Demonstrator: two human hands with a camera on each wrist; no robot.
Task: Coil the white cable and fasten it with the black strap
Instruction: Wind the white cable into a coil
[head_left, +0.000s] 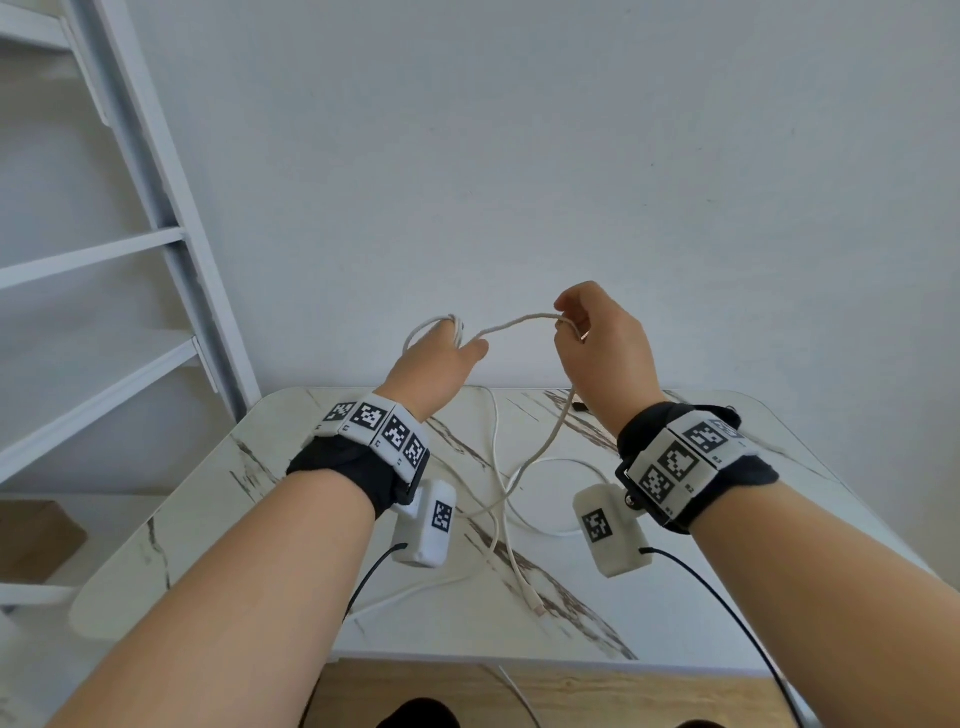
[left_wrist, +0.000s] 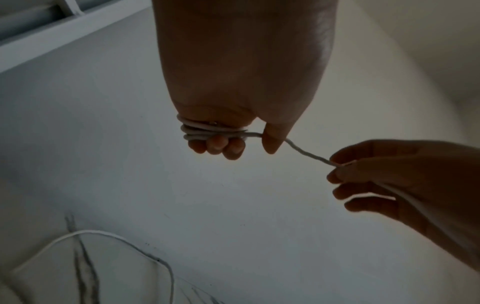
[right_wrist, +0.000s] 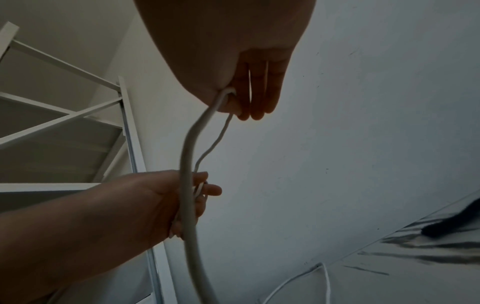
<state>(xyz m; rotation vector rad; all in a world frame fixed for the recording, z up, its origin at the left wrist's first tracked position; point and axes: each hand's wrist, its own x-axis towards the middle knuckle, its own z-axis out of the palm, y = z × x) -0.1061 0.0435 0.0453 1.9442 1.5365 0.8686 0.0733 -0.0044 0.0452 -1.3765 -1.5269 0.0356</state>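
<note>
The white cable (head_left: 519, 322) stretches in the air between both hands above the marble table (head_left: 727, 571). Several turns of it are wound round the fingers of my left hand (head_left: 439, 358), and the thumb presses the strand; the left wrist view shows this coil (left_wrist: 205, 131) clearly. My right hand (head_left: 574, 322) pinches the cable about a hand's width to the right. From there the slack (right_wrist: 188, 164) hangs down to the table and ends in a connector (head_left: 537, 609). The black strap (right_wrist: 451, 225) lies on the table at the far right, below the right hand.
More white cable loops (head_left: 550, 530) lie on the tabletop under my wrists. A white shelf frame (head_left: 171, 260) stands close to the table's left side. A plain wall is behind. A brown box (head_left: 36, 535) sits on the floor at left.
</note>
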